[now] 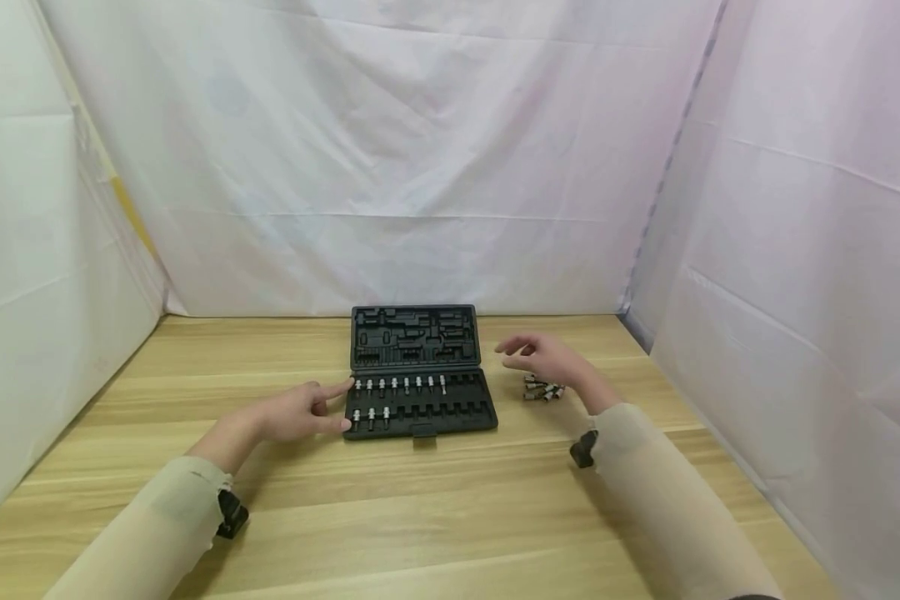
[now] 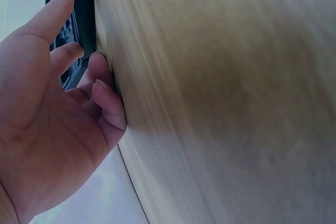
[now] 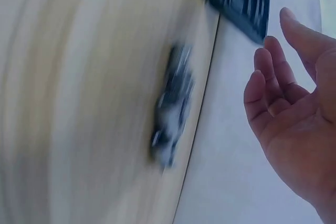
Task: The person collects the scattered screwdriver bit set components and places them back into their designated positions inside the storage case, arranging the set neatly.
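Note:
A black tool case (image 1: 420, 435) lies unfolded on the table, its lid leaning back. Silver bit sockets (image 1: 394, 385) fill much of the upper row in its base, and 3 more (image 1: 371, 417) stand at the left of the lower row. My left hand (image 1: 300, 412) touches the case's left edge with forefinger and thumb spread; its other fingers curl in, holding nothing. Above and beside a small pile of loose sockets (image 1: 543, 389) hovers my right hand (image 1: 543, 358), empty, with fingers loosely bent. The right wrist view shows the pile (image 3: 172, 108) blurred, apart from the fingers.
Light wood-grain table (image 1: 420, 517) under everything. White sheets (image 1: 390, 150) hang at the back and along both sides. Each sleeved wrist carries a small black device, one of them (image 1: 231, 514) on the left.

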Available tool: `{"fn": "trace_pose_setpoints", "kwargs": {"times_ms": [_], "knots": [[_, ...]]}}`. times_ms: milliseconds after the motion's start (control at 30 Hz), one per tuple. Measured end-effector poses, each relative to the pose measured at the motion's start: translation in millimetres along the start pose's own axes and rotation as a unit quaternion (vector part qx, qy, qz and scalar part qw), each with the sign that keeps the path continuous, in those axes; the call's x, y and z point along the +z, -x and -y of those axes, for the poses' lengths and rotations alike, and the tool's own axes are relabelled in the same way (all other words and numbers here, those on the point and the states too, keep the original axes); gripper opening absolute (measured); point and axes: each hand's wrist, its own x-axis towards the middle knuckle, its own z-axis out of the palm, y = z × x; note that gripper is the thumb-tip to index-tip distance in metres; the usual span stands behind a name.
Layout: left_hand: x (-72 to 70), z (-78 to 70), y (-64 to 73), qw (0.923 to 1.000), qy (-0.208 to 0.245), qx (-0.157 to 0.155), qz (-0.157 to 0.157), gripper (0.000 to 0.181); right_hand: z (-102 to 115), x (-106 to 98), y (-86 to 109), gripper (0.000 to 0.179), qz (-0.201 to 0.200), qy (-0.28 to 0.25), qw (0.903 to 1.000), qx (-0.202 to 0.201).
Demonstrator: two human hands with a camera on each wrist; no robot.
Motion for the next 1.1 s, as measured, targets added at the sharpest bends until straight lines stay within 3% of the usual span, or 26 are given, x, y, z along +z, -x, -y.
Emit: {"fn": "trace_pose_setpoints", "kwargs": {"times_ms": [267, 467, 700, 1100], "knots": [[0.2, 0.0, 0.2, 1.0, -0.002, 0.001, -0.003, 0.089, -48, -25, 23.3, 0.02, -0.008, 0.048, 0.9988, -0.006], [-0.1, -0.9, 0.3, 1.0, -0.001, -0.005, -0.003, 0.089, -69, -34, 40.0, 0.014, 0.009, 0.063, 0.9978, -0.017], [0.1, 0.4, -0.7, 1.0, -0.007, -0.005, -0.003, 0.089, -77, -37, 52.1, 0.01, 0.035, 0.073, 0.9967, 0.008], [-0.4, 2.3, -1.9, 0.9999, -0.016, 0.006, -0.004, 0.089, -72, -36, 54.7, 0.011, 0.057, 0.082, 0.9948, 0.019]]}}
